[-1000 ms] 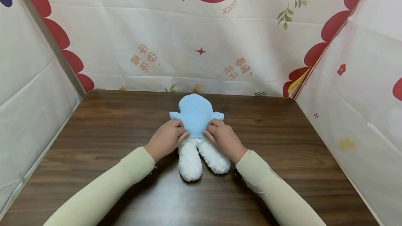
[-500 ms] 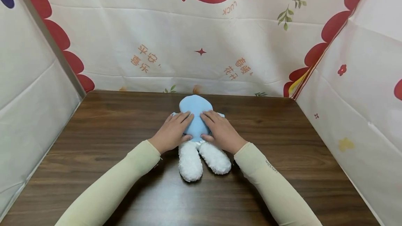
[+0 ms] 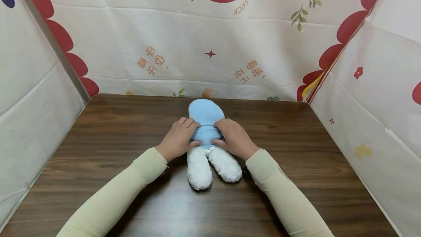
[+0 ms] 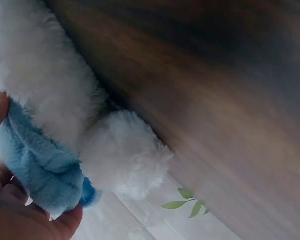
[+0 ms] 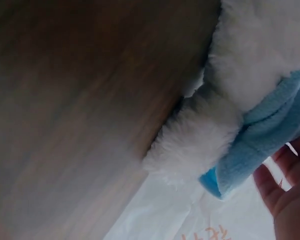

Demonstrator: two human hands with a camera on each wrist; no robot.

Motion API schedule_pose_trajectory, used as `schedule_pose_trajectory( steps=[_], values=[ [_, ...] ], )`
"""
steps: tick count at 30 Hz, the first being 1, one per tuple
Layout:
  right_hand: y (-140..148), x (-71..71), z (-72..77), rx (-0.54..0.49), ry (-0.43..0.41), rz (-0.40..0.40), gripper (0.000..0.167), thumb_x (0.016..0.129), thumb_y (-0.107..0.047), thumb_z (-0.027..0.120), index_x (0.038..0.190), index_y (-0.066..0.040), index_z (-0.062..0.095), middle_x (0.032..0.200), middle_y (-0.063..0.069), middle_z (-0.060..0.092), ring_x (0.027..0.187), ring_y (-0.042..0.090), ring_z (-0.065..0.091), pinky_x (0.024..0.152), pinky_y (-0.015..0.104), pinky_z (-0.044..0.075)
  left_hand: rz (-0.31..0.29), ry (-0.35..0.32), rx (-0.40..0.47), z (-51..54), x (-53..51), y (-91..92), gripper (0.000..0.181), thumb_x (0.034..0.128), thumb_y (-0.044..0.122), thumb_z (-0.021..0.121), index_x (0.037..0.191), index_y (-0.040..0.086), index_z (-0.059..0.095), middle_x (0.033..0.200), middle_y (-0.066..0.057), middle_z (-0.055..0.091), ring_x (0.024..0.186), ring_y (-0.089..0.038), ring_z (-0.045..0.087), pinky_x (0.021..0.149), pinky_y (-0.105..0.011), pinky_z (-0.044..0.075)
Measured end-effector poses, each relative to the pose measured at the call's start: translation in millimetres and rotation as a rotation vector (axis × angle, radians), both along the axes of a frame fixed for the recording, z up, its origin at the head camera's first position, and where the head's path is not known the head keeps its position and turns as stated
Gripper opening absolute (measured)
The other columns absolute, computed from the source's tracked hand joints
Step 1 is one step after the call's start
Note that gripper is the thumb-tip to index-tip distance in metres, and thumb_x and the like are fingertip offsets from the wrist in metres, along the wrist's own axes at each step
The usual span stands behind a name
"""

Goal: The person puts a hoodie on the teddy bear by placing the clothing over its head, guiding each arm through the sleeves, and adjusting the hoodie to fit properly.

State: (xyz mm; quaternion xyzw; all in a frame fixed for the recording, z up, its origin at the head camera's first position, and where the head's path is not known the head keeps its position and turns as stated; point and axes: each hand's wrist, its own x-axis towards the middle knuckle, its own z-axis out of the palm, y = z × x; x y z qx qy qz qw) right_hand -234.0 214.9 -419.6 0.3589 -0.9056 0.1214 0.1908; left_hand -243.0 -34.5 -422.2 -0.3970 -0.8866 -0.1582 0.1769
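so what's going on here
A person's left hand and right hand grip opposite sides of the soft light-blue cloth garment on a fluffy white plush toy. The toy lies on the dark brown wood-grain table, its legs pointing toward the person. The garment is on its body, creased across between the hands.

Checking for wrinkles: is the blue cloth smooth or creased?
Creased: both wrist views show folds in the blue cloth by the left hand and right hand.

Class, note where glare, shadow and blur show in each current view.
Head view: sharp overall, pale glare on the wooden table near the plush toy's white legs, shadows along both sleeves; left wrist view: dim, table grain smeared; right wrist view: similarly blurred, darkest at top left.
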Motion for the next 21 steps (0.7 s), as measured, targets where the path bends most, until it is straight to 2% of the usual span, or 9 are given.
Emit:
schedule_pose_trajectory(
  steps=[3,6,11,15,21],
  values=[
    [-0.1,0.7,1.6,0.024,0.02,0.011,0.04,0.083,-0.033,0.082,0.105,-0.009,0.058,0.093,0.002,0.058,0.082,0.017,0.053,0.072,0.034,0.045,-0.007,0.039,-0.007,-1.2,-0.3,-0.3,0.041,0.0834,0.038,0.08,0.107,0.01,0.061,0.097,-0.001,0.056,0.091,-0.021,0.048,0.086,-0.042,0.044],
    [-0.6,1.1,3.0,0.048,0.034,0.032,0.031,0.084,-0.026,0.082,0.093,-0.013,0.055,0.081,-0.003,0.051,0.072,0.014,0.046,0.065,0.032,0.041,-0.025,0.082,-0.017,-1.7,-0.6,0.5,0.032,0.0819,0.033,0.083,0.092,0.014,0.059,0.086,0.002,0.055,0.083,-0.019,0.047,0.085,-0.043,0.044],
    [-3.2,0.5,4.0,0.079,0.03,0.074,0.035,0.082,-0.006,0.08,0.079,-0.017,0.047,0.071,-0.006,0.044,0.064,0.012,0.04,0.06,0.03,0.039,-0.08,0.142,-0.028,-1.1,-1.2,3.8,0.031,0.0805,0.014,0.082,0.073,0.017,0.053,0.068,0.003,0.057,0.07,-0.018,0.05,0.08,-0.041,0.047],
    [-5.4,0.3,2.9,0.088,0.009,0.103,0.041,0.08,0.0,0.079,0.075,-0.018,0.043,0.067,-0.007,0.042,0.062,0.012,0.036,0.058,0.028,0.036,-0.091,0.182,-0.037,-0.9,0.4,6.0,0.033,0.0785,0.007,0.078,0.066,0.018,0.05,0.059,0.002,0.051,0.062,-0.019,0.05,0.075,-0.039,0.048],
    [-4.9,2.3,2.2,0.073,0.03,0.146,0.045,0.078,-0.002,0.082,0.073,-0.018,0.04,0.066,-0.007,0.039,0.06,0.011,0.03,0.056,0.026,0.03,-0.079,0.21,-0.034,-1.7,5.3,6.9,0.033,0.0771,0.008,0.079,0.064,0.018,0.05,0.058,0.002,0.053,0.062,-0.019,0.05,0.072,-0.039,0.048]
  ],
)
